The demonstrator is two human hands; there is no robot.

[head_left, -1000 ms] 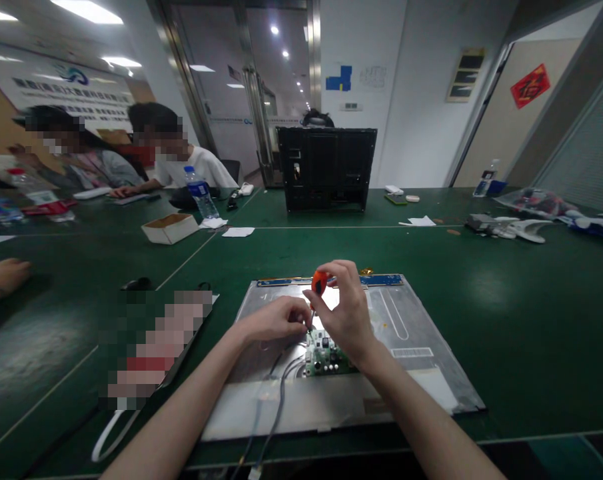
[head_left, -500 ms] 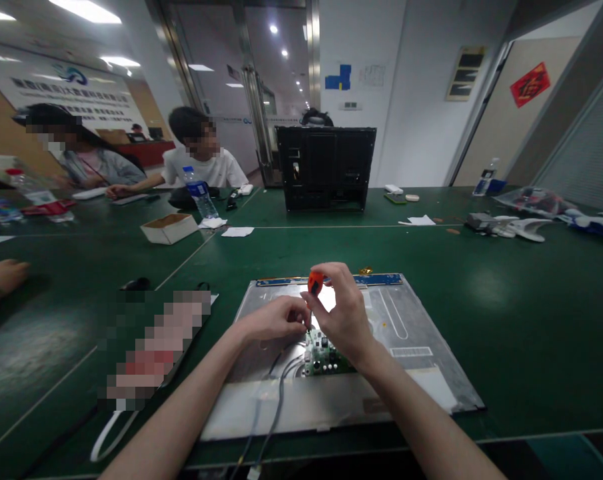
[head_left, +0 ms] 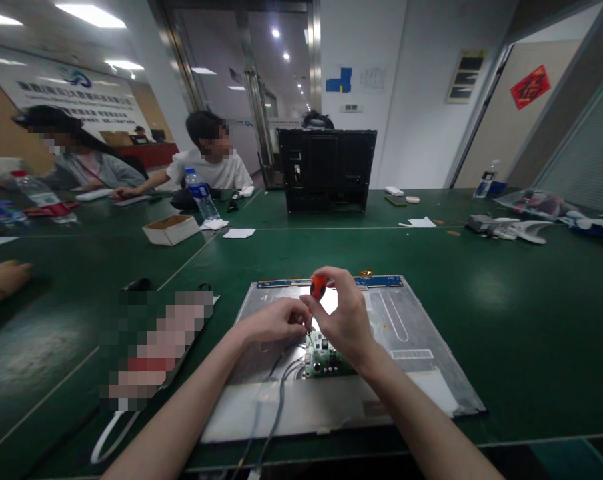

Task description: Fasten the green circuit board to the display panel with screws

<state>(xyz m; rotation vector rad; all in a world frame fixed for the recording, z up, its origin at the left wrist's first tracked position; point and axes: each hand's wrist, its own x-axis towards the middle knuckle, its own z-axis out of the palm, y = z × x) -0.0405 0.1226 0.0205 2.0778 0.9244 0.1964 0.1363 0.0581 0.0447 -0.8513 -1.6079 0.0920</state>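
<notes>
My right hand (head_left: pixel 345 313) is closed round the orange-and-black handle of a screwdriver (head_left: pixel 318 287), held upright. Its thin shaft points down at the upper left corner of a green circuit board (head_left: pixel 321 353). Close beside the shaft, the fingers of my left hand (head_left: pixel 281 319) are pinched together; what they grip, if anything, is hidden. The board lies on the silvery metal back of a flat display panel (head_left: pixel 421 333). Grey cables (head_left: pixel 281 393) run from the board's left side over the panel's near edge.
Left of the panel lies a blurred-out flat object (head_left: pixel 161 347) with a white cable. An open white box (head_left: pixel 171 230), a water bottle (head_left: pixel 201 193) and a black monitor casing (head_left: pixel 328 170) stand farther back. Another person's hand (head_left: pixel 4 283) rests at the left edge; co-workers sit beyond.
The screwdriver handle has turned a little and shifted slightly right in my right fingers. My left hand stays at the board's corner. The person in white across the table has leaned slightly right.
</notes>
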